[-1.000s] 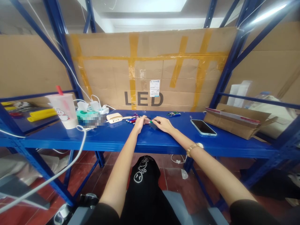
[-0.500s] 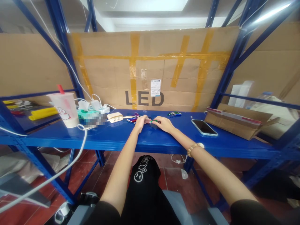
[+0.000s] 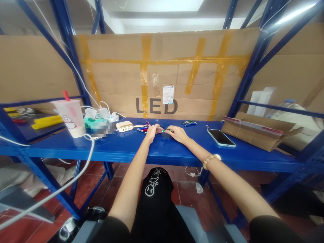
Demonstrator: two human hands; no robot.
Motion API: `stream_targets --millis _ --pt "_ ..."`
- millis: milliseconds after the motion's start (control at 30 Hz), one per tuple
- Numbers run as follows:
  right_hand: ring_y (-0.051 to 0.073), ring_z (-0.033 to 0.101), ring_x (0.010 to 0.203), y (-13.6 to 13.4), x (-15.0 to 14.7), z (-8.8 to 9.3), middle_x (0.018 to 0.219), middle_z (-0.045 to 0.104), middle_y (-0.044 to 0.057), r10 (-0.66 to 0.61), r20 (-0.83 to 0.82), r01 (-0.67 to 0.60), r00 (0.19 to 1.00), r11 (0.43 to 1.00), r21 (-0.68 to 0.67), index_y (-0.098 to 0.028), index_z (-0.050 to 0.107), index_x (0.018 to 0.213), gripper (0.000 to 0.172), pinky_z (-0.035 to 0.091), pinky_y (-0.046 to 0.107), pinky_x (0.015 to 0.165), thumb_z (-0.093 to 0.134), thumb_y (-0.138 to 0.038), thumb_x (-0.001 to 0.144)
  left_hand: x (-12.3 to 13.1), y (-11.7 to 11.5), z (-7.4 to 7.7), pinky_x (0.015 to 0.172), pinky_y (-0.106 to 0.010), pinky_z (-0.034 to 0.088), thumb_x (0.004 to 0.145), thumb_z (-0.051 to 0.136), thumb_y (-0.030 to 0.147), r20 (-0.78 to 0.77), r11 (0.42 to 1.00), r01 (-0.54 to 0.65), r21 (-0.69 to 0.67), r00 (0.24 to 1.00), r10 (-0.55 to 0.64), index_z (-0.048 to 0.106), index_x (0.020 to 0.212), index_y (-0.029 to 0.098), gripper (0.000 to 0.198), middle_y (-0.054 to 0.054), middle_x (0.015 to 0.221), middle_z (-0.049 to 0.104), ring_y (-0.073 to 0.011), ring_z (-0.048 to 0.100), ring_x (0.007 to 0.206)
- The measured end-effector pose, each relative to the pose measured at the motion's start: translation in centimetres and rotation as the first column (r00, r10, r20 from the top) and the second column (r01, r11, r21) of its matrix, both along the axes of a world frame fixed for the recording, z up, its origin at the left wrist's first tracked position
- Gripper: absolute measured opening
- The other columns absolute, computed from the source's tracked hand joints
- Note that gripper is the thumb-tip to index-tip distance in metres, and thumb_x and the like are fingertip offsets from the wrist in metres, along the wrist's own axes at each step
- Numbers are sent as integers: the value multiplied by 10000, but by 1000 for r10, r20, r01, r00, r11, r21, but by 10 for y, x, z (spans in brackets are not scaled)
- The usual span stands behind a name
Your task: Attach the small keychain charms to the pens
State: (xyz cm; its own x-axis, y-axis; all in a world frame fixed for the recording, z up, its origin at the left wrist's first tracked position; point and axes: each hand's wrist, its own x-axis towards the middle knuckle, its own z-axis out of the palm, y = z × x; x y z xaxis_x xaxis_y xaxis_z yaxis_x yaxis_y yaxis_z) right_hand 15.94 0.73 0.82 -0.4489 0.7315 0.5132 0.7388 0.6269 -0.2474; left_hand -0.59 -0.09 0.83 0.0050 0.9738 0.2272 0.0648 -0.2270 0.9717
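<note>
One left hand and one right hand show, with one beaded bracelet. There is one smartphone, one plastic cup, one power bank and one cardboard box

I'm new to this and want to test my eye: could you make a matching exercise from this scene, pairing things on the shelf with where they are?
Things:
1. Thin green pen-like stick
2. Beaded bracelet
3. Smartphone
4. Plastic cup with a red straw

Places:
A. Lying flat on the blue shelf, right of the hands
B. At the fingertips of the person's right hand
C. Standing beside a tissue pack
D. Around the person's right wrist

Right pairs: 1-B, 2-D, 3-A, 4-C
</note>
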Motion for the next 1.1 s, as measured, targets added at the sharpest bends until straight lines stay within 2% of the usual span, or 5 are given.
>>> stream_targets --millis 300,500,800,967,1100 --pt "145 576 785 -2 0 2 903 659 1 -4 9 4 1000 1000 13 -249 645 863 298 372 226 635 408 -429 884 1 -3 2 832 -356 444 728 394 369 -10 1000 -10 -4 1000 10 688 639 144 381 -96 740 710 -221 646 777" --pt "137 568 721 -7 -2 2 826 665 5 7 -8 -6 1000 999 51 -230 666 798 303 361 218 596 523 -497 800 0 -2 0 848 -346 432 729 365 380 -27 1000 12 7 1000 -12 697 654 132 421 -111 808 712 -222 635 831" --pt "133 571 760 -3 -1 0 850 654 0 29 5 -30 1000 998 60 -253 680 846 271 366 214 621 521 -470 817 0 -3 2 834 -340 439 737 352 389 -70 1000 11 11 997 -11 695 674 135 432 -112 832 711 -222 634 831" --pt "134 568 741 -6 -1 2 829 656 -2 22 -1 -21 1000 998 53 -245 671 828 262 363 214 612 522 -460 817 0 0 0 839 -349 440 721 372 391 -48 1000 11 17 999 -10 697 658 138 417 -109 814 712 -225 633 820" --pt "139 576 771 -6 -1 2 883 662 2 38 6 -39 999 999 39 -247 665 886 262 378 219 632 486 -435 847 0 0 0 833 -345 441 713 384 382 -30 1000 8 8 1000 -8 694 635 139 402 -107 786 711 -222 633 795"
